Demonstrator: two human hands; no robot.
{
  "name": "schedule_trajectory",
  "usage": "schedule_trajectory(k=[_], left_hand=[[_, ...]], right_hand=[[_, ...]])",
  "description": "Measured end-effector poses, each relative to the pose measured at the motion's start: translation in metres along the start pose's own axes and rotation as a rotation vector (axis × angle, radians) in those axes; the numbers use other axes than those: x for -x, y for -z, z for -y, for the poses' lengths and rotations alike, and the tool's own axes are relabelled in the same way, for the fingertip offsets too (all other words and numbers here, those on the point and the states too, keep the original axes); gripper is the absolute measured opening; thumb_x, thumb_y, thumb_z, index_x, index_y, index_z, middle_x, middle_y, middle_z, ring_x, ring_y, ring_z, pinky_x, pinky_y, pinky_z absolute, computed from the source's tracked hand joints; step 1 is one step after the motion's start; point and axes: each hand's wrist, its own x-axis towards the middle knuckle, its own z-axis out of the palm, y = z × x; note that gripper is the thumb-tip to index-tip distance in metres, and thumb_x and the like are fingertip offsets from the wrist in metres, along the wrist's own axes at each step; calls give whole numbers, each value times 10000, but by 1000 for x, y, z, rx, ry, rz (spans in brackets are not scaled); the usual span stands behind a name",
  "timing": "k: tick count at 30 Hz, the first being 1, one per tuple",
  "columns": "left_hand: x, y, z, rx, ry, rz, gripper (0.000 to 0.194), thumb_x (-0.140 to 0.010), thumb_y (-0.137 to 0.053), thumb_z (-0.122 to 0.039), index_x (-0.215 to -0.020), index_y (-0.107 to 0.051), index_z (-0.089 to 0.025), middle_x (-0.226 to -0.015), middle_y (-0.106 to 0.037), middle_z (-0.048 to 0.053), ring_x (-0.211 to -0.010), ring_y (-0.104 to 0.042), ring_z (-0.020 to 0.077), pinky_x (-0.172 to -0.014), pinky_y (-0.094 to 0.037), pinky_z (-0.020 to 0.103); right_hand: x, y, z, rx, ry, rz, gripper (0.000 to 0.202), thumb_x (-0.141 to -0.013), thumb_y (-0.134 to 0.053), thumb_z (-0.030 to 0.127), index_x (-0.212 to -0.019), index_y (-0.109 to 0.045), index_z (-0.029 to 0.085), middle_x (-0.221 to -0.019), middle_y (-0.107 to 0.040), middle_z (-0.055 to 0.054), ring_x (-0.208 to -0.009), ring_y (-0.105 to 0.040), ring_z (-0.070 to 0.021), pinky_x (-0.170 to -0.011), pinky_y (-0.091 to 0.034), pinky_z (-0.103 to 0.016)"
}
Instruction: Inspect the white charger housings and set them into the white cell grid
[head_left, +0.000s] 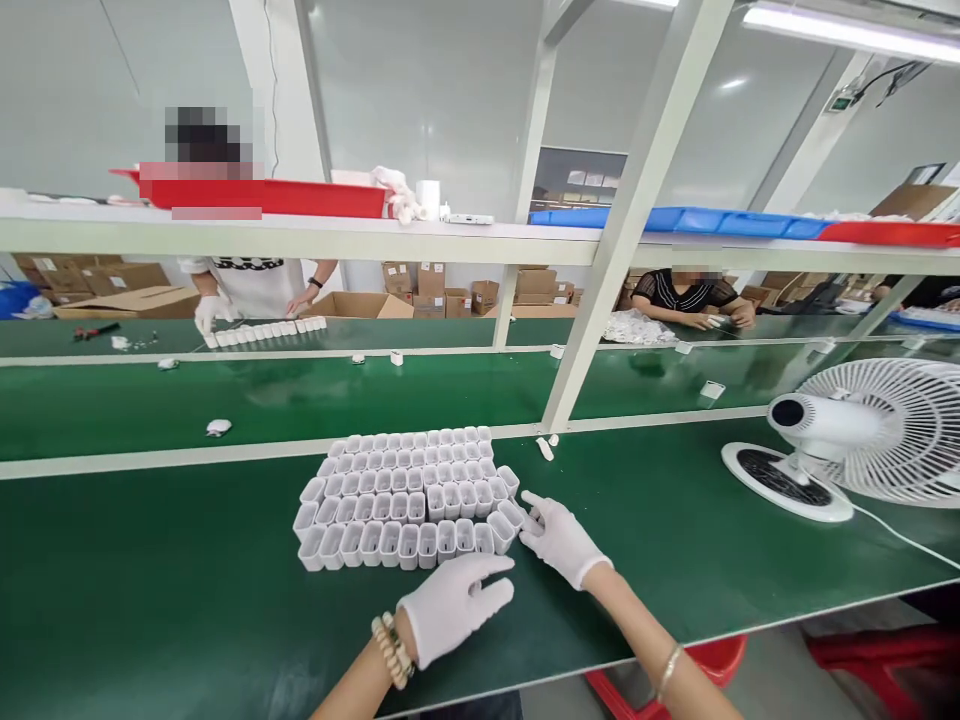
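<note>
Several rows of small white open-topped plastic cups (390,540), rounded-rectangular in shape, stand packed together on the green tabletop (150,580). At the right end of the rows, a few cups (511,515) sit turned or slightly tilted out of line. My right hand (561,542), in a white glove, reaches to these end cups with its fingers apart, the tips at or against their side. My left hand (461,605), also gloved, hovers in front of the nearest row. Its thumb and fingers are spread, with nothing between them.
A white fan (840,425) stands at the right, its cord trailing over the table. A white post (600,310) rises behind the cups to a shelf with a red tray (322,198) and blue trays (720,222). Across the belt, co-workers handle small white pieces.
</note>
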Motion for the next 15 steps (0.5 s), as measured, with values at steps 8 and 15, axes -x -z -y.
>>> schedule_trajectory(k=[8, 15], left_hand=[[-18, -11, 9, -6, -101, -152, 331, -891, -620, -498, -1085, -802, -300, -1130, -786, 42, -1058, -729, 273, -1004, -553, 369], [-25, -11, 1, -80, -48, 71, 381, -925, -555, -452, -1200, -760, -284, -1207, -761, 47, -1135, -694, 263, -1054, -515, 375]], right_hand=[[7, 25, -48, 41, -78, -150, 253, -933, -668, 388, -1160, -698, 281, -1232, -708, -100, -1109, -677, -269, -1021, -520, -489], [-17, 3, -40, -131, -7, -213, 554, -923, -460, 509, -1432, -545, 308, -1465, -577, -90, -1349, -550, -304, -1162, -451, -476]])
